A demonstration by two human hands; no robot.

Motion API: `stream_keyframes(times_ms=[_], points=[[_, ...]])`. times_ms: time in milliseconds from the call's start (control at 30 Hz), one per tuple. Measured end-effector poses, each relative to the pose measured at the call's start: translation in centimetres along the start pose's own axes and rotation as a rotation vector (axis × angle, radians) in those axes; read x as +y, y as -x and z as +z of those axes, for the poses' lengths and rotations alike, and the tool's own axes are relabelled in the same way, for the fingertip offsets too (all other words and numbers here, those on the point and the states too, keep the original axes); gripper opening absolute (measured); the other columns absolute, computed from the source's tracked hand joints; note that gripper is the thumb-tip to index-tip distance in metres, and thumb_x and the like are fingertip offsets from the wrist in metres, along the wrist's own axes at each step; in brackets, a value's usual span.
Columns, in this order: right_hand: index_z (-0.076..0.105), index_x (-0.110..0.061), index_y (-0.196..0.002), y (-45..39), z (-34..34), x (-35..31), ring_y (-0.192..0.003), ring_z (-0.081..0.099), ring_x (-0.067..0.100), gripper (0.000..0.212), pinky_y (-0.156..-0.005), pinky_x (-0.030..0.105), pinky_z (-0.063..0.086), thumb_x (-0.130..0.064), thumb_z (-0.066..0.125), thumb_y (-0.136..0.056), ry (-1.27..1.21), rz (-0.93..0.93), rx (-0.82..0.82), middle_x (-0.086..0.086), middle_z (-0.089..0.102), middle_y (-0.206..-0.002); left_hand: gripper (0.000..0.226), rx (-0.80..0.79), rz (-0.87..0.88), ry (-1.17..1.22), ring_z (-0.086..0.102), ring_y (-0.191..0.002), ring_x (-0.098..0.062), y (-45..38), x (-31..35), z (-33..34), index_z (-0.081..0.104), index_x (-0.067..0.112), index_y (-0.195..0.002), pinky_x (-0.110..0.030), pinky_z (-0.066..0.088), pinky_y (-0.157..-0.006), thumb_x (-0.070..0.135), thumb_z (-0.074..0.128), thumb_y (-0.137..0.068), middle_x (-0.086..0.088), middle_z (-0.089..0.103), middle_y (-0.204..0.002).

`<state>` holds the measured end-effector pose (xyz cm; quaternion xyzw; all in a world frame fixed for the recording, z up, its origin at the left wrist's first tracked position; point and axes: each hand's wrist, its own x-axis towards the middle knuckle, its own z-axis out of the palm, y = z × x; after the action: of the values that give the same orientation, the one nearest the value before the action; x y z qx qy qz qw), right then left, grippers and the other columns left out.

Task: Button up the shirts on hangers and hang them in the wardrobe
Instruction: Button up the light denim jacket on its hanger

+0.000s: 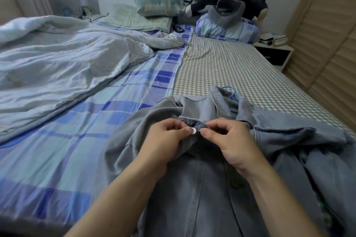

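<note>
free room: checked sheet (231, 67) right of centre, flat and open up to the pillow (227, 29) | blocked left: rumpled duvet (67, 59) piled over the plaid sheet (119, 106) | near side: denim shirt (202, 188) spread out, both hands on its collar | right edge: slatted wardrobe door (327, 54) just beside the bed

The shirt (202, 188) runs off the near edge, its hem unseen. Only a blue loop of the hanger (231, 92) shows past the collar; the rest lies under cloth. Items on the far nightstand (273, 52) are too small to identify.
</note>
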<state>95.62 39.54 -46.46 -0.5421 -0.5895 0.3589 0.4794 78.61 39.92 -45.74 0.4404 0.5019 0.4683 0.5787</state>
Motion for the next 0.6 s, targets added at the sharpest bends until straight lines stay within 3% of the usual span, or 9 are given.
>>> stream_keyframes(times_ms=[167, 333, 433, 600], points=[[0.079, -0.02, -0.083, 0.4, 0.3, 0.9, -0.073, 0.063, 0.004, 0.014, -0.072, 0.016, 0.049, -0.006, 0.081, -0.083, 0.011, -0.092, 0.044, -0.003, 0.071, -0.079, 0.006, 0.009, -0.007, 0.047, 0.064, -0.064, -0.016, -0.1, -0.1, 0.1, 0.071, 0.003, -0.083, -0.022, 0.053, -0.058, 0.002, 0.074, -0.088, -0.011, 0.071, -0.073], [0.081, -0.017, -0.086, 0.7, 0.9, 0.9, -0.079, 0.068, 0.004, 0.012, -0.077, 0.018, 0.052, -0.005, 0.08, -0.083, -0.085, -0.068, 0.057, -0.005, 0.074, -0.082, 0.009, 0.03, -0.068, 0.105, 0.059, -0.047, -0.007, -0.2, -0.1, 0.5, 0.068, 0.002, -0.083, -0.019, 0.048, -0.048, -0.001, 0.076, -0.086, -0.006, 0.066, -0.061], [0.081, -0.016, -0.088, 0.7, 1.2, 1.0, -0.082, 0.07, 0.007, 0.012, -0.08, 0.021, 0.053, -0.006, 0.08, -0.083, -0.094, -0.075, 0.076, -0.003, 0.075, -0.084, 0.014, 0.035, -0.074, 0.04, 0.053, -0.045, -0.006, -0.3, -0.2, 0.5, 0.065, 0.006, -0.08, -0.017, 0.044, -0.046, 0.001, 0.078, -0.084, -0.007, 0.062, -0.064], [0.081, -0.021, -0.09, 1.1, 1.6, 1.4, -0.081, 0.066, 0.002, 0.021, -0.078, 0.014, 0.048, -0.002, 0.082, -0.08, 0.129, -0.249, 0.097, -0.01, 0.071, -0.083, 0.024, 0.067, -0.158, 0.142, 0.051, -0.041, -0.006, -0.6, 0.1, 0.3, 0.061, 0.009, -0.069, -0.016, 0.043, -0.044, -0.005, 0.072, -0.084, -0.006, 0.057, -0.058]])
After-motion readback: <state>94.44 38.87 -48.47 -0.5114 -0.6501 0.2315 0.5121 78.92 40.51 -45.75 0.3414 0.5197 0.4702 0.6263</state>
